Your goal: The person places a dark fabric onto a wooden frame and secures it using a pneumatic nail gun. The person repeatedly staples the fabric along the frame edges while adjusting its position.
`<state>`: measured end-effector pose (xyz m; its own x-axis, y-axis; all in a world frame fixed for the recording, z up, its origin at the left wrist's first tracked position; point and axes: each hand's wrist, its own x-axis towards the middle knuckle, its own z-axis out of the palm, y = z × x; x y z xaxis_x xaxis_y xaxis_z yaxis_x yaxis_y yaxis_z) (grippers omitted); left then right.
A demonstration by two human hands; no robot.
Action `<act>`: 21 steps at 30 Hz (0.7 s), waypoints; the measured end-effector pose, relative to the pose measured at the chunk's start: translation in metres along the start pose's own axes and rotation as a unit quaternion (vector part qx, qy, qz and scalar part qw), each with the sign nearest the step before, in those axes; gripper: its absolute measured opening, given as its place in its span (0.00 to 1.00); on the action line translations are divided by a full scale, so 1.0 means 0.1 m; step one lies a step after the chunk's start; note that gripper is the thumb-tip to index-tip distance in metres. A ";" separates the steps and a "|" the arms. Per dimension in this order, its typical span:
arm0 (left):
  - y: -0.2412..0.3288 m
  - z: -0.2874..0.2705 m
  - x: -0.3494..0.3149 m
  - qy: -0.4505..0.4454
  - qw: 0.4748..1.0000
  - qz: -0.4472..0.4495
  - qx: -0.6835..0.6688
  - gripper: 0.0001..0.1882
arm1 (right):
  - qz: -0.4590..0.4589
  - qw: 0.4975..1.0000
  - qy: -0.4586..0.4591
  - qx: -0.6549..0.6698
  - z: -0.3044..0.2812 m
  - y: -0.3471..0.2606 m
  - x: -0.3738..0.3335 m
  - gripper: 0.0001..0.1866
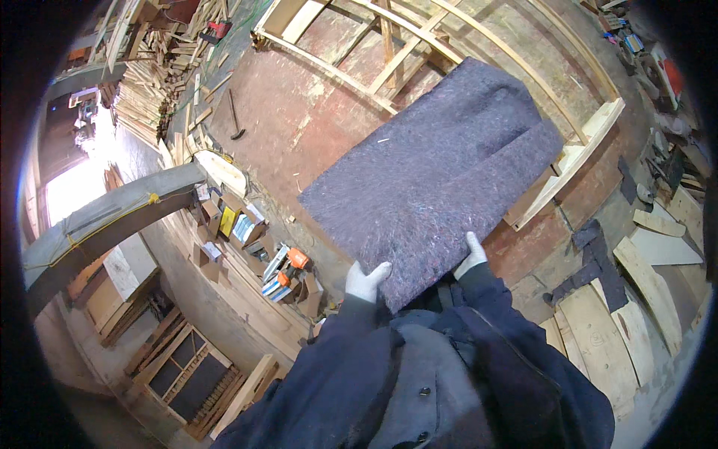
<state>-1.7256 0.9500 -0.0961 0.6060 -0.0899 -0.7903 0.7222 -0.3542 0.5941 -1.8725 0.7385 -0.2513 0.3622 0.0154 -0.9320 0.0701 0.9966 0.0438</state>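
Observation:
A large sheet of dark grey-purple felt (419,176) stretches away from me, its far end lying over a wooden frame (550,71). My left hand (365,281), in a white glove, grips the near left edge with the thumb on top. At the near right edge my right hand (473,254), gloved alike, holds the felt the same way, thumb up. The fingers of both hands are hidden under the sheet. A fold runs along the felt's right part.
A hammer (235,116) lies on the reddish worktop (262,150). Orange nail guns (297,258) and small boxes (243,224) stand at left, beside a grey curved beam (112,206). Wood offcuts (598,337) and dark felt scraps (594,262) lie at right.

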 end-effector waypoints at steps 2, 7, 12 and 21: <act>0.26 0.10 -0.13 0.004 0.999 0.004 -0.047 0.27 | -0.060 0.998 0.002 -0.010 -0.07 -0.44 0.09 0.40; 1.00 0.11 -0.34 0.019 0.999 0.015 -0.034 0.25 | -0.147 0.989 -0.013 -0.023 -0.01 -1.46 0.65 0.41; 1.34 -0.06 -0.34 -0.027 0.994 0.061 -0.083 0.30 | -0.165 0.985 0.038 -0.009 0.24 -1.89 1.12 0.46; 2.09 -1.34 0.08 -0.051 0.990 0.111 -0.070 0.33 | -0.281 0.959 0.017 -0.025 1.02 -1.60 0.79 0.38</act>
<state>-1.5250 1.0004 0.0417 0.7235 -0.2466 -0.6447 0.6185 -0.1831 0.7641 -1.7604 0.5722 -0.2953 0.2495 -0.5241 -0.8143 0.2003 0.8506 -0.4861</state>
